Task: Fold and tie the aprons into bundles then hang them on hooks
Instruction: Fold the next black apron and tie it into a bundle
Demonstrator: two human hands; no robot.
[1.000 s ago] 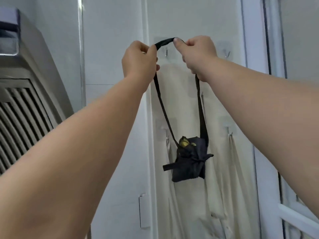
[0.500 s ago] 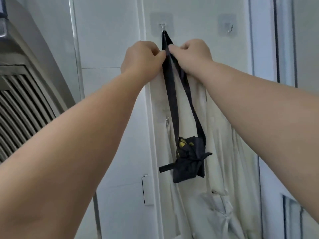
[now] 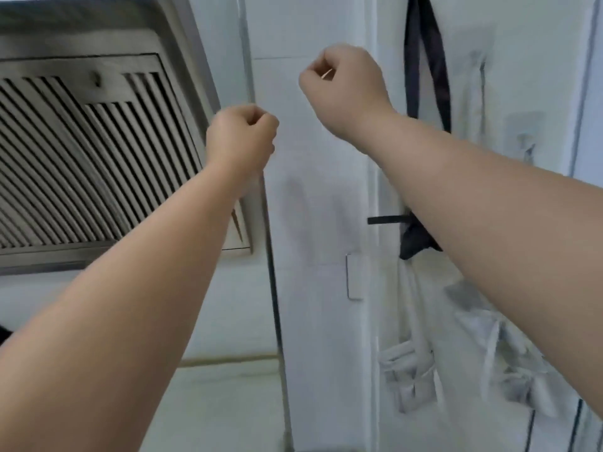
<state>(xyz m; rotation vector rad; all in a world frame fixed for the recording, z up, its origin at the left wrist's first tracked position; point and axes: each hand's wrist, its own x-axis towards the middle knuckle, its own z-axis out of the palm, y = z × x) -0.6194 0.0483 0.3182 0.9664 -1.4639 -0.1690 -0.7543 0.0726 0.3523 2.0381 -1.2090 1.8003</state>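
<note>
Left hand [image 3: 241, 138] at 11 o'clock, grip clenched, empty. Right hand [image 3: 342, 89] at 12 o'clock, same. Dark navy folded cloth apron bundle [image 3: 416, 239] at 3 o'clock hangs by black fabric strap loop [image 3: 411, 60]; hook out of frame. Judged: this bundle hung. White tied cloth bundles [image 3: 408, 376] at 5 o'clock. Aprons remaining: cannot tell.

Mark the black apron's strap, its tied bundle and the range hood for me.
black strap [image 3: 411, 60]: head view, on its left band.
black bundle [image 3: 414, 243]: head view, on its visible lower-left corner.
range hood [image 3: 98, 158]: head view, on the slatted grille.
</note>
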